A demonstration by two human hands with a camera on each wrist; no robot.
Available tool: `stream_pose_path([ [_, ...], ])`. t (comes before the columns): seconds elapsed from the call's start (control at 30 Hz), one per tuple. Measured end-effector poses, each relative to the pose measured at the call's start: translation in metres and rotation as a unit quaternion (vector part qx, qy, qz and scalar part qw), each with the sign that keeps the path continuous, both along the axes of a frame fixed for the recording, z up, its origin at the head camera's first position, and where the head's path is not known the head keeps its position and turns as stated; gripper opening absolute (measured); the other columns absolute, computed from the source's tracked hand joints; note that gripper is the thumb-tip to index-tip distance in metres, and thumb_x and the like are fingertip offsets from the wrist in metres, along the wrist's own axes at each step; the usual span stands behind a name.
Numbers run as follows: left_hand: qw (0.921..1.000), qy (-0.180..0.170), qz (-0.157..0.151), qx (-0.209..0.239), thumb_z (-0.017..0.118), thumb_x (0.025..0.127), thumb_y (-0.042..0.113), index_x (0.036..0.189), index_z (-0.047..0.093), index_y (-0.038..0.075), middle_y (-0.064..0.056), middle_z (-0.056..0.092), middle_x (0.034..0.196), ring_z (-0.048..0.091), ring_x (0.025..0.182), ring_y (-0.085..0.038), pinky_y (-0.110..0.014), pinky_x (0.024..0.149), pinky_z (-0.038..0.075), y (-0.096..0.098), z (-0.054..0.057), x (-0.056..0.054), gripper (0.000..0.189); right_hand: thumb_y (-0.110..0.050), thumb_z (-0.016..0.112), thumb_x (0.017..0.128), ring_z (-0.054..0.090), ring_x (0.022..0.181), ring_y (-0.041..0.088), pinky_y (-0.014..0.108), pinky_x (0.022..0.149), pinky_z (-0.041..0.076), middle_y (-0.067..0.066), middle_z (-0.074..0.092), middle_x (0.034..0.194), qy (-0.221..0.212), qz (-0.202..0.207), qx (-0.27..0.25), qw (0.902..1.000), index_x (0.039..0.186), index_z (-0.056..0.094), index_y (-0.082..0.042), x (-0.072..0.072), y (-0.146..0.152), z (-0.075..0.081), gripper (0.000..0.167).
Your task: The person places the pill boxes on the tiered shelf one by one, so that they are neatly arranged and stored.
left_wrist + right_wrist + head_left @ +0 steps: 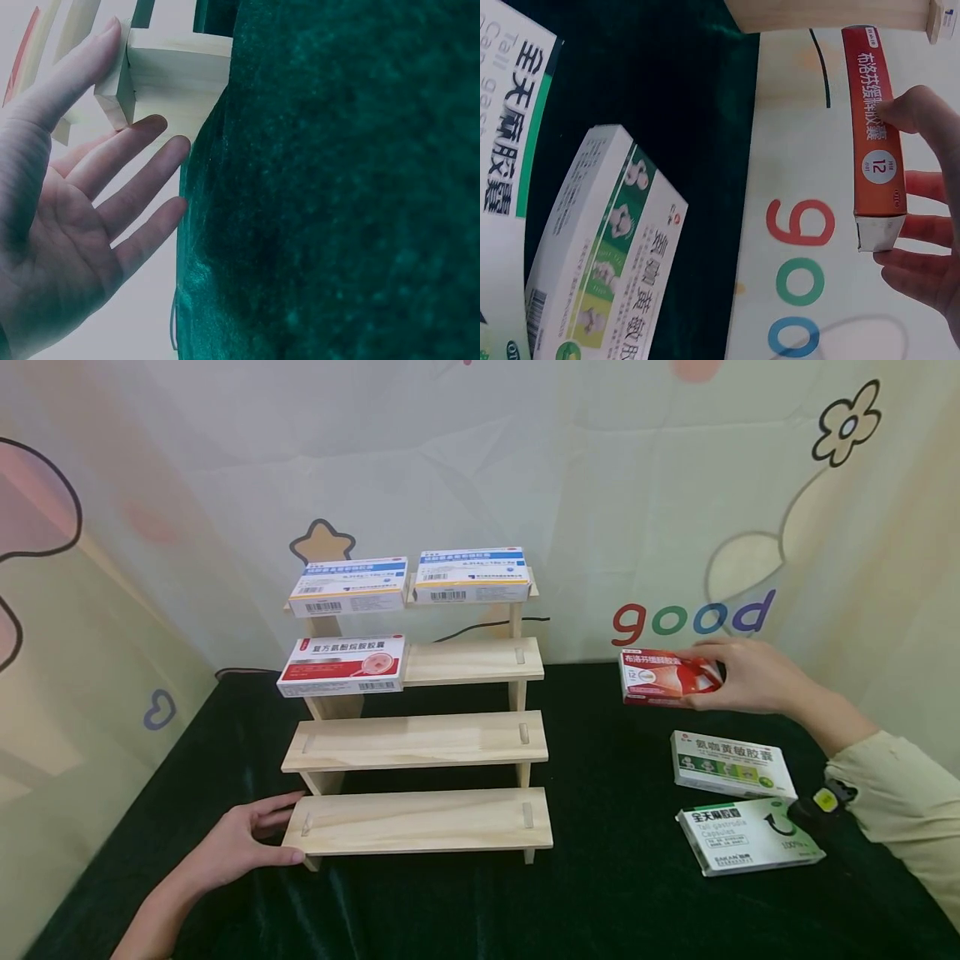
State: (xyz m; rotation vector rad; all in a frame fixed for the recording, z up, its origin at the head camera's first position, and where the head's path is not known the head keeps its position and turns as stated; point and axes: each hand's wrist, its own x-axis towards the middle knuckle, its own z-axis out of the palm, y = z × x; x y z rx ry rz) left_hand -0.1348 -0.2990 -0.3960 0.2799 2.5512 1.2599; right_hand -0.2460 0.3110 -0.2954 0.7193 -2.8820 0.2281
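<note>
A stepped wooden display stand [416,822] rises in tiers on the dark green cloth. At the left end of its lowest shelf, my left hand [238,843] holds the board between thumb and index finger; the left wrist view shows its other fingers [142,187] spread and fairly straight. My right hand [753,677] grips a red medicine box [660,677] by its right end, right of the stand. The right wrist view shows the thumb on one face of that box [874,135] and fingers on the opposite side. White-and-green medicine boxes [731,764] [750,837] lie below the right hand.
Two white-and-blue boxes [348,585] [472,575] sit side by side on the top shelf. A white-and-red box [341,666] lies on the left half of the second shelf. Behind hangs a patterned curtain [480,460]. The green cloth [600,893] covers the table.
</note>
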Motion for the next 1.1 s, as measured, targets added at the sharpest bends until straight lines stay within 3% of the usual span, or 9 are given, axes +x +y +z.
stream_pose_path([
  [0.57, 1.0, -0.001, -0.001, 0.002, 0.072, 0.077, 0.024, 0.133, 0.035, -0.009, -0.027, 0.048, 0.127, 0.049, 0.114, -0.04, -0.049, 0.085, 0.045, 0.0, 0.0, -0.001, 0.074, -0.033, 0.075, 0.067, 0.053, 0.095, 0.03, 0.044, 0.073, 0.048, 0.02, 0.057, 0.116, 0.028, 0.014, -0.022, 0.9993, 0.121, 0.058, -0.006, 0.004, -0.025, 0.021, 0.063],
  [0.8, 1.0, 0.002, -0.005, 0.0, 0.072, 0.077, 0.023, 0.133, 0.035, -0.01, -0.027, 0.048, 0.126, 0.048, 0.115, -0.04, -0.049, 0.085, 0.044, 0.0, 0.001, 0.0, 0.075, -0.037, 0.074, 0.067, 0.05, 0.103, 0.037, 0.049, 0.076, 0.046, 0.023, 0.053, 0.121, 0.017, 0.012, -0.01, 0.9997, 0.123, 0.056, -0.006, 0.007, -0.033, 0.031, 0.066],
  [1.1, 1.0, 0.001, -0.007, -0.001, 0.072, 0.077, 0.023, 0.132, 0.036, -0.01, -0.027, 0.049, 0.125, 0.049, 0.114, -0.041, -0.048, 0.085, 0.045, 0.001, 0.001, 0.0, 0.074, -0.035, 0.074, 0.068, 0.052, 0.1, 0.032, 0.046, 0.076, 0.048, 0.019, 0.055, 0.119, 0.02, 0.019, -0.023, 0.9993, 0.123, 0.057, -0.008, 0.007, -0.048, 0.041, 0.064],
])
